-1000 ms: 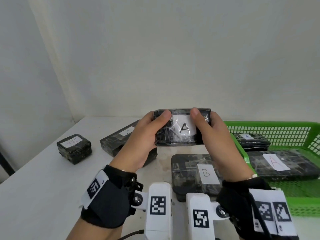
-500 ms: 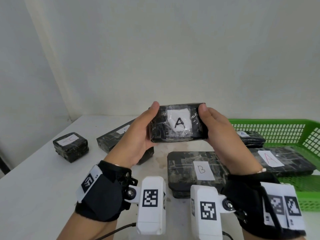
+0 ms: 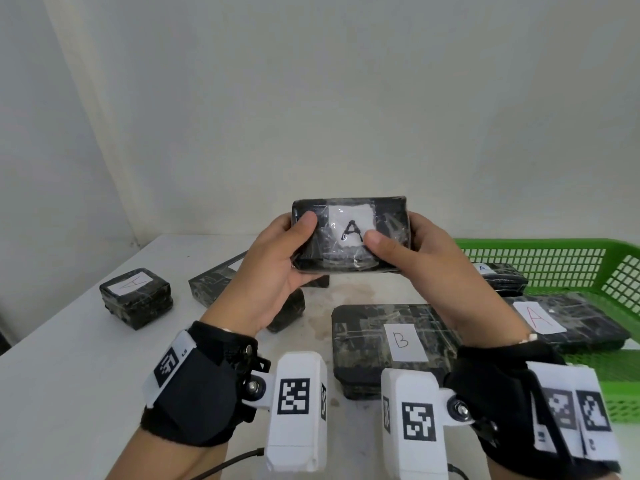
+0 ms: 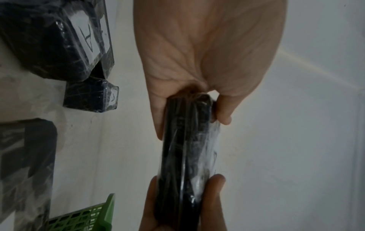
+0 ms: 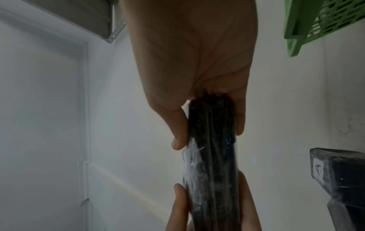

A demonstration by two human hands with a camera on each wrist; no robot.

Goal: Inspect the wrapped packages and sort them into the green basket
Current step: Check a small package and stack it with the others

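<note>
A black plastic-wrapped package [image 3: 349,233] with a white label marked A is held up in the air above the table, its label facing me. My left hand [image 3: 284,258] grips its left end, thumb on the front face. Its right end is gripped by my right hand [image 3: 412,258], thumb just under the label. The wrist views show the package edge-on [image 4: 187,148] [image 5: 213,156], pinched between thumbs and fingers. The green basket [image 3: 616,278] stands at the right and holds two wrapped packages marked A [image 3: 568,323] [image 3: 498,277].
On the white table [image 3: 69,375] lie a flat package marked B [image 3: 391,341] under my hands, a small cube package [image 3: 135,296] at the left, and a long package [image 3: 214,282] behind my left hand. A wall stands close behind the table.
Both hands have lifted the A package higher and tilted its label more squarely toward me. The thumbs have slid onto its front face.
</note>
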